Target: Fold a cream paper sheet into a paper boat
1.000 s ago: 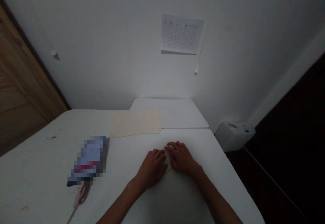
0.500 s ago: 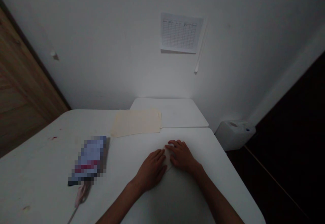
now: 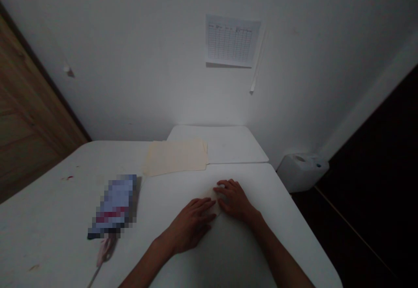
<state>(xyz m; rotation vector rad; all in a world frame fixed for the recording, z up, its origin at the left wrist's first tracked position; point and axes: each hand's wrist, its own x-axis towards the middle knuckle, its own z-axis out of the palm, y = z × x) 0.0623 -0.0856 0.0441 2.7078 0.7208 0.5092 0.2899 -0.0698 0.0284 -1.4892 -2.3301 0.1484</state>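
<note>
A white wall [image 3: 146,83] fills the upper view, dim and greyish. Below it spreads my white bench [image 3: 173,192]. At its far side, beyond my hands and somewhat to the left, a cream sheet [image 3: 178,155] lies flat, touched by neither hand. Well to my left is a pouch [image 3: 116,203], blue with a red band, its details blurred into squares.

My 2 hands meet near the bench's middle. My left hand [image 3: 195,222] lies low and palm down, its fingers a little apart; my right hand [image 3: 233,199] arches, fingers spread and bent. Neither looks clamped on anything.

Under and between my fingertips, on the bench, is a small pale piece [image 3: 211,193]. It is laid down and steadied; with 2 hands at it, I judge the handling unfinished, though how much is left I cannot tell.

The piece looks thin, flat and off-white, nearly the bench's own colour. 1 straight edge shows below my right thumb. My fingers hide most of its outline, so I cannot tell its full shape or whether it is folded.
</note>
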